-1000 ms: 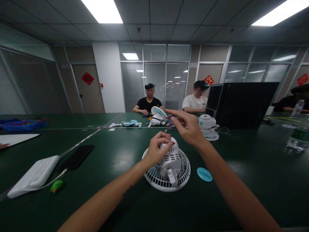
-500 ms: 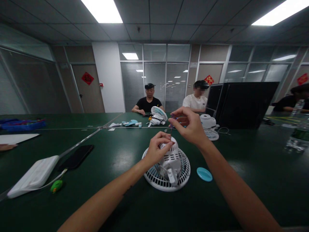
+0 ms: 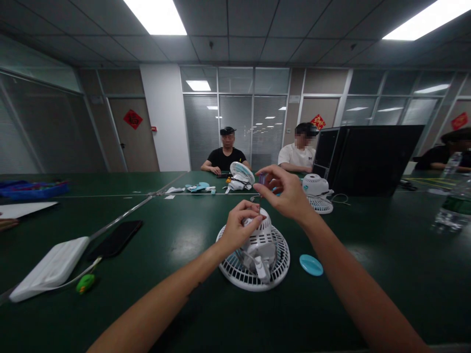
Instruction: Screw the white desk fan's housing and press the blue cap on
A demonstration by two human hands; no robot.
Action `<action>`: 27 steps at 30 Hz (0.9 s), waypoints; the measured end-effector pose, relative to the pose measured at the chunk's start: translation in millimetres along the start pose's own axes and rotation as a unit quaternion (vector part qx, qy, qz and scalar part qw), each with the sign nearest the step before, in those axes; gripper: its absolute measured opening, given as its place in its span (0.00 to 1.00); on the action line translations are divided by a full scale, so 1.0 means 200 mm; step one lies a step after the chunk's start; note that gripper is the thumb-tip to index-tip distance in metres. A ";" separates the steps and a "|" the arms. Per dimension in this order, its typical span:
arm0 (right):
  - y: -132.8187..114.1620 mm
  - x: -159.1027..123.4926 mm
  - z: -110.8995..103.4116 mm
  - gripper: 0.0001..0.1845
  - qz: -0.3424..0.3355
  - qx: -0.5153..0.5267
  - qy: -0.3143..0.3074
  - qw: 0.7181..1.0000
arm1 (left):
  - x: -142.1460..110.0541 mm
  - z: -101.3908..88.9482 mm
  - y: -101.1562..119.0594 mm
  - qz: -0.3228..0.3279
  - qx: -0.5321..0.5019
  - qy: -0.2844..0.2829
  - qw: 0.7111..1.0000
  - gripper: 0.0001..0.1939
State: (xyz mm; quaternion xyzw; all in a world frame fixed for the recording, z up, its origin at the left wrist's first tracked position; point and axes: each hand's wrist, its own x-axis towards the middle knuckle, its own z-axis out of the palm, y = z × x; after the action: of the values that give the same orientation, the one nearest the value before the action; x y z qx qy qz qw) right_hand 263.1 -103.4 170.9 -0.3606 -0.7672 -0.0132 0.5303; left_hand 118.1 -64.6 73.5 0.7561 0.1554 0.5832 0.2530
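Observation:
My right hand (image 3: 285, 191) is closed in a pinch round the purple handle of a small screwdriver (image 3: 262, 178), held upright over a white fan. The thin shaft runs down to my left hand (image 3: 241, 225), whose thumb and fingers are pinched round its lower end. The tip is hidden by those fingers. Beneath them the white fan (image 3: 253, 282) lies grille down on the table, its rounded motor housing upward and its cable and plug bundled at the near side. A light-blue oval cap (image 3: 311, 265) lies right of the fan.
A white power bank (image 3: 51, 267), black phone (image 3: 116, 239) and green trinket (image 3: 86, 283) lie left. Two other fans (image 3: 242, 172) (image 3: 317, 186) and blue parts (image 3: 198, 187) stand farther back. A black case (image 3: 375, 159) and bottle (image 3: 456, 211) are at right. Other people sit around the table.
My right hand's fingers have shifted round the screwdriver handle, and the hand has moved slightly left. The left hand and the fan stay where they were.

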 end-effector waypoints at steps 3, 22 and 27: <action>0.01 0.00 0.00 0.11 -0.008 0.010 -0.021 1.000 | 0.00 0.00 0.00 -0.004 0.003 0.000 1.000 0.10; 0.00 -0.01 -0.02 0.15 -0.017 0.057 -0.069 0.996 | 0.00 0.00 -0.01 0.010 -0.002 -0.007 1.000 0.11; 0.05 0.01 0.00 0.16 0.027 0.112 0.053 0.992 | 0.00 0.00 -0.02 0.009 -0.009 -0.001 1.000 0.12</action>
State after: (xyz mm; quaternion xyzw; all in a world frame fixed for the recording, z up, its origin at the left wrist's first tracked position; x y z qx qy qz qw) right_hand 267.6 -95.0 170.0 -0.3181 -0.7244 0.0682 0.6077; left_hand 117.7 -61.4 72.0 0.7561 0.1430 0.5859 0.2543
